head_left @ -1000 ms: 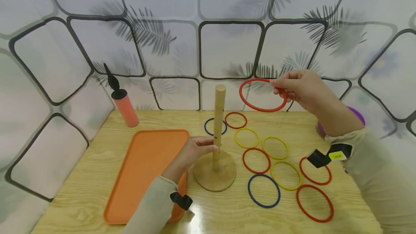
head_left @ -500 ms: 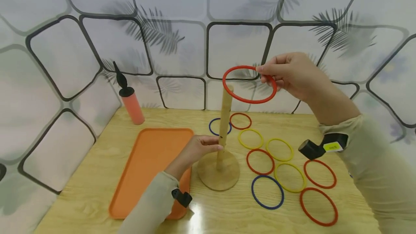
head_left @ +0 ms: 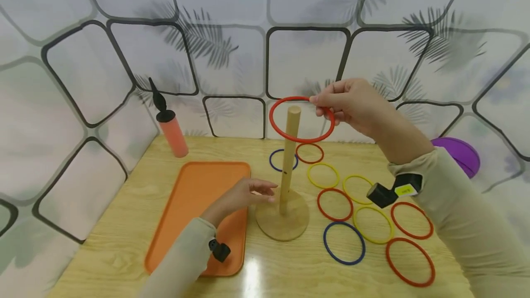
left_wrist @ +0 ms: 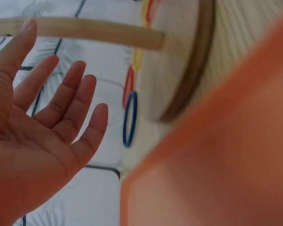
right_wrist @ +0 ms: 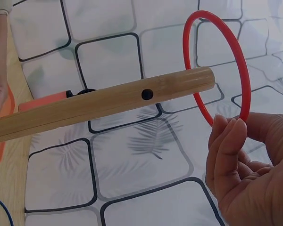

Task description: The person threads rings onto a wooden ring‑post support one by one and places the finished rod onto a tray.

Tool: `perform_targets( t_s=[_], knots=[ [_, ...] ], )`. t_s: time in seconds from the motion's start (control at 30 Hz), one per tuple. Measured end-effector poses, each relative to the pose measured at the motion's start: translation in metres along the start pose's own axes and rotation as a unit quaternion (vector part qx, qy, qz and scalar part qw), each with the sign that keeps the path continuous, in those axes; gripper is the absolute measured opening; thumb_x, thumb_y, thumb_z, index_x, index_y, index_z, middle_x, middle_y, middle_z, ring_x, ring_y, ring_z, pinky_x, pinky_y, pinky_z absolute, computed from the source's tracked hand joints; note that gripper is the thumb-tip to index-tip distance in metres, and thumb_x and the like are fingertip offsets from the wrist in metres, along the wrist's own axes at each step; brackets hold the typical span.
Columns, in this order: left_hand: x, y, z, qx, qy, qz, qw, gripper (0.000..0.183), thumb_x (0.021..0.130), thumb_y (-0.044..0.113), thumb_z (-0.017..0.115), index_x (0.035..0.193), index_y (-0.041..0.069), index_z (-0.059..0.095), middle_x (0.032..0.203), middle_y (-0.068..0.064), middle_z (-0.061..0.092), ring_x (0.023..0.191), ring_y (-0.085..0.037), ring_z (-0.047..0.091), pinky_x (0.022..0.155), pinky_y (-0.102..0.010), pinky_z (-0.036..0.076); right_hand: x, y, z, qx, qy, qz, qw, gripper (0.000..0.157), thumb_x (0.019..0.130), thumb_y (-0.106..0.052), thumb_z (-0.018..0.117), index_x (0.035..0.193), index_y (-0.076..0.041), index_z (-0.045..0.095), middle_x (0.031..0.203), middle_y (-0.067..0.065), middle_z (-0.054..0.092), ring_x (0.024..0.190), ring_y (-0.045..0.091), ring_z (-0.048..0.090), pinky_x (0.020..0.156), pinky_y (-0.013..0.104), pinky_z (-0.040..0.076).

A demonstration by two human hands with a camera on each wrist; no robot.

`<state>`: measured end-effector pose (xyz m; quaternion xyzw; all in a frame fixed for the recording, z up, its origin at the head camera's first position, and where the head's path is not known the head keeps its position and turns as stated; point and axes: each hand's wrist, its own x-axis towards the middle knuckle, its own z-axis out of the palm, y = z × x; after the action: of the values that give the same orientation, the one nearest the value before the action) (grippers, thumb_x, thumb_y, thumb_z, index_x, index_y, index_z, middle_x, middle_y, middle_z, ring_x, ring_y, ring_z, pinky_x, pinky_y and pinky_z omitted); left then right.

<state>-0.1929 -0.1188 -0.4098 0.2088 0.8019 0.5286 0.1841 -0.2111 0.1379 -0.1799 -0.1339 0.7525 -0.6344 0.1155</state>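
Right hand pinches red ring at its right edge, thumb against fingers. Ring sits left of that hand, around top end of upright wooden post. Left hand lower, grips nothing, fingers apart, beside post, above round base.

The left hand shows its palm, fingers apart and slightly bent, its thumb tip crossing in front of a wooden post. The post joins a round wooden base, blurred, on the wood-grain surface. Near the surface's edge by the patterned wall are a blue ring, a red ring and blurred yellow. An orange tray reaches that same edge.
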Motion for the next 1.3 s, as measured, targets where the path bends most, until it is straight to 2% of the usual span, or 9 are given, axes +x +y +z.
perform_targets(
  t_s=[0.17, 0.4, 0.57, 0.7, 0.83, 0.97, 1.17, 1.3],
  knots=[
    [-0.007, -0.015, -0.007, 0.087, -0.026, -0.009, 0.9958, 0.057, 0.083, 0.029, 0.073, 0.134, 0.012, 0.056, 0.123, -0.007, 0.06, 0.112, -0.022, 0.053, 0.093, -0.046, 0.042, 0.0, 0.009, 0.004, 0.003, -0.005, 0.016, 1.0, 0.017, 0.089, -0.012, 0.066, 0.075, -0.003, 0.067, 0.066, 0.006, 0.064, 0.053, 0.011, 0.051, 0.048, 0.021, 0.042],
    [-0.006, -0.031, -0.007, 0.194, -0.029, 0.028, 0.9802, 0.059, 0.08, 0.031, 0.076, 0.129, 0.004, 0.059, 0.115, -0.009, 0.053, 0.107, -0.025, 0.047, 0.09, -0.041, 0.04, 0.002, 0.026, 0.005, 0.002, -0.018, 0.034, 0.999, 0.015, 0.09, -0.012, 0.065, 0.077, -0.004, 0.066, 0.065, 0.003, 0.064, 0.053, 0.009, 0.051, 0.049, 0.02, 0.043],
    [-0.001, -0.035, -0.004, 0.233, -0.03, 0.031, 0.9716, 0.058, 0.08, 0.031, 0.076, 0.128, 0.002, 0.06, 0.122, -0.015, 0.052, 0.114, -0.031, 0.046, 0.097, -0.046, 0.038, 0.003, 0.042, 0.007, -0.002, -0.03, 0.034, 0.999, 0.017, 0.091, -0.01, 0.062, 0.075, -0.007, 0.067, 0.065, 0.002, 0.064, 0.051, 0.008, 0.051, 0.049, 0.019, 0.044],
    [0.001, -0.037, -0.001, 0.269, -0.032, 0.023, 0.9622, 0.063, 0.078, 0.034, 0.077, 0.131, 0.006, 0.058, 0.131, -0.019, 0.05, 0.122, -0.037, 0.041, 0.102, -0.05, 0.034, 0.005, 0.055, 0.008, 0.001, -0.038, 0.027, 0.999, 0.02, 0.091, -0.008, 0.06, 0.073, -0.007, 0.066, 0.065, 0.003, 0.063, 0.051, 0.008, 0.049, 0.048, 0.019, 0.044],
    [0.003, -0.039, 0.001, 0.297, -0.028, 0.02, 0.9544, 0.065, 0.076, 0.036, 0.078, 0.132, 0.01, 0.058, 0.135, -0.017, 0.049, 0.126, -0.038, 0.039, 0.102, -0.053, 0.031, 0.005, 0.068, 0.011, 0.007, -0.035, 0.035, 0.999, 0.016, 0.091, -0.008, 0.06, 0.076, -0.006, 0.066, 0.066, 0.003, 0.063, 0.053, 0.008, 0.05, 0.049, 0.019, 0.044],
    [0.004, -0.04, 0.001, 0.313, -0.032, 0.014, 0.9492, 0.066, 0.076, 0.037, 0.078, 0.134, 0.013, 0.056, 0.14, -0.014, 0.046, 0.13, -0.037, 0.036, 0.103, -0.057, 0.027, 0.007, 0.083, 0.015, 0.014, -0.03, 0.047, 0.998, 0.013, 0.091, -0.006, 0.059, 0.079, -0.005, 0.064, 0.066, 0.001, 0.063, 0.053, 0.008, 0.05, 0.049, 0.019, 0.043],
    [0.004, -0.04, 0.0, 0.34, -0.045, 0.014, 0.9393, 0.069, 0.077, 0.041, 0.076, 0.137, 0.015, 0.053, 0.143, -0.012, 0.044, 0.131, -0.037, 0.036, 0.103, -0.059, 0.027, 0.007, 0.113, 0.017, 0.016, -0.039, 0.062, 0.997, 0.017, 0.091, -0.009, 0.06, 0.074, -0.007, 0.062, 0.066, 0.001, 0.063, 0.052, 0.007, 0.05, 0.048, 0.019, 0.043],
    [0.003, -0.039, 0.0, 0.34, -0.048, 0.013, 0.9391, 0.071, 0.077, 0.042, 0.076, 0.138, 0.015, 0.052, 0.144, -0.012, 0.044, 0.132, -0.037, 0.035, 0.101, -0.061, 0.026, 0.005, 0.135, 0.017, 0.017, -0.041, 0.068, 0.997, 0.018, 0.091, -0.011, 0.062, 0.073, -0.008, 0.06, 0.066, 0.0, 0.062, 0.051, 0.007, 0.049, 0.048, 0.019, 0.043]
  ],
)
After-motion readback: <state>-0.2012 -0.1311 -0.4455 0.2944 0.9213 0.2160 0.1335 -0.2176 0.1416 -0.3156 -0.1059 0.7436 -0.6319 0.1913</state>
